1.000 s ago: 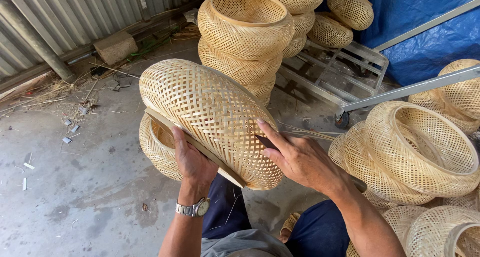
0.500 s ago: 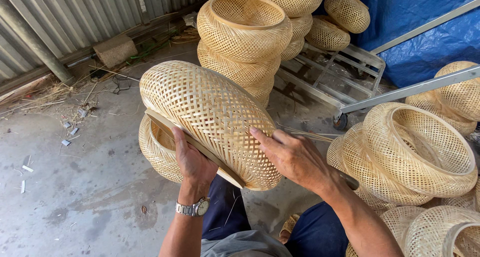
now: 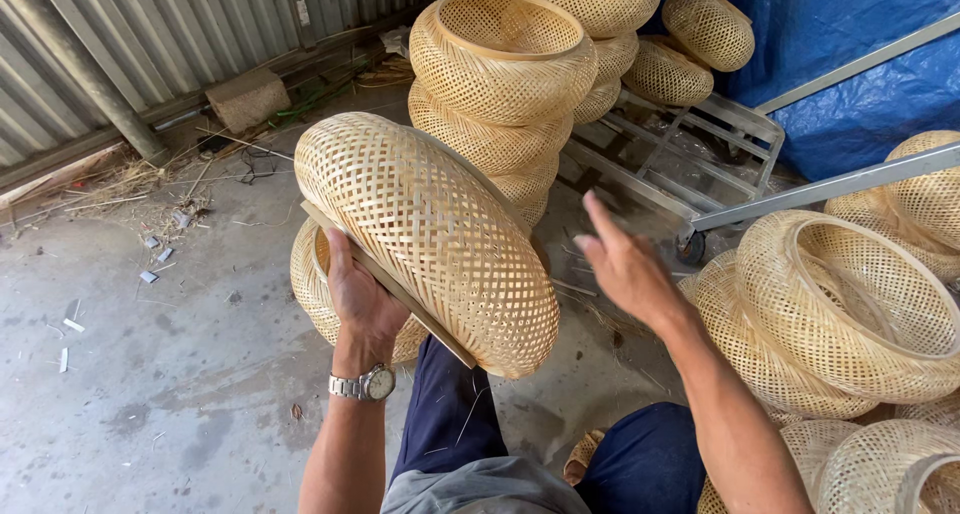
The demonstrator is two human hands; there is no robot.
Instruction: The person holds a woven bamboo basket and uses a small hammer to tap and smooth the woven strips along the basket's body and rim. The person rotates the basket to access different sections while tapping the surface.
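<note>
Two hands up front: the left hand [image 3: 362, 296] grips the rim of a woven bamboo basket [image 3: 430, 236], held tilted above the knees; the right hand [image 3: 622, 264] hangs open just beside it, fingers spread, touching nothing; a stack of baskets [image 3: 500, 84] stands behind on the concrete floor [image 3: 150, 394]

A workshop corner is lying in daylight

I am seeing a corrugated metal wall [image 3: 150, 34] standing along a stained concrete floor [image 3: 150, 394], a blue tarpaulin [image 3: 850, 44] hanging on the right, a metal trolley frame [image 3: 700, 144] lying flat, straw scraps [image 3: 120, 189] gathering by the wall
</note>
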